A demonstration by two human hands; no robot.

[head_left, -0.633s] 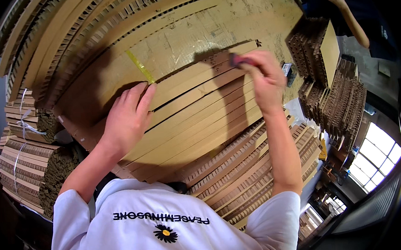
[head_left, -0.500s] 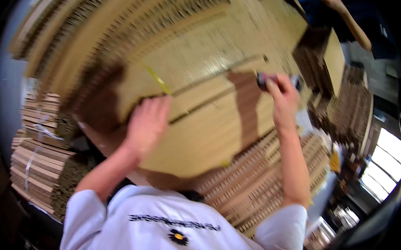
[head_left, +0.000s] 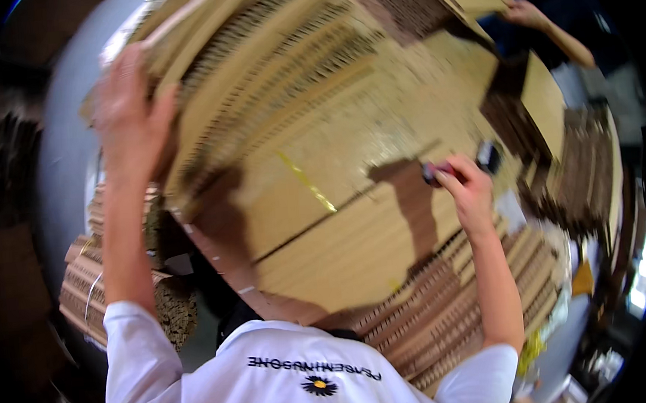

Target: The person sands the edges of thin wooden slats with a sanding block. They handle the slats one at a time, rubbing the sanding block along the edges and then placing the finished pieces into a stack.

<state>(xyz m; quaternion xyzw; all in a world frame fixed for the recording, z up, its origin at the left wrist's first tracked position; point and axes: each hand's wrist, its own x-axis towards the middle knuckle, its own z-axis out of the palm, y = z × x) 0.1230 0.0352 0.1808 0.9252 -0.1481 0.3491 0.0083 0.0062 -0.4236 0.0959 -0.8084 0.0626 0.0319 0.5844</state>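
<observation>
My left hand is stretched out to the far left, its thumb apart from the somewhat blurred fingers. It lies over the left end of a stack of slotted cardboard strips; whether it presses on them I cannot tell. My right hand is closed round a small dark, purplish-red object, its kind unclear and partly hidden by the fingers. That hand hovers above a flat cardboard sheet in front of me. A black object sits just beyond the right hand.
A yellow strip lies on the board beyond the sheet. More slotted cardboard is at the near right. Tied cardboard bundles stand at the left, further stacks at the right. Another person's hand reaches in at the far right.
My left hand has left the edge of the sheet and moved far left to the stacked strips. My right hand still holds the small object. The whole view has shifted.
</observation>
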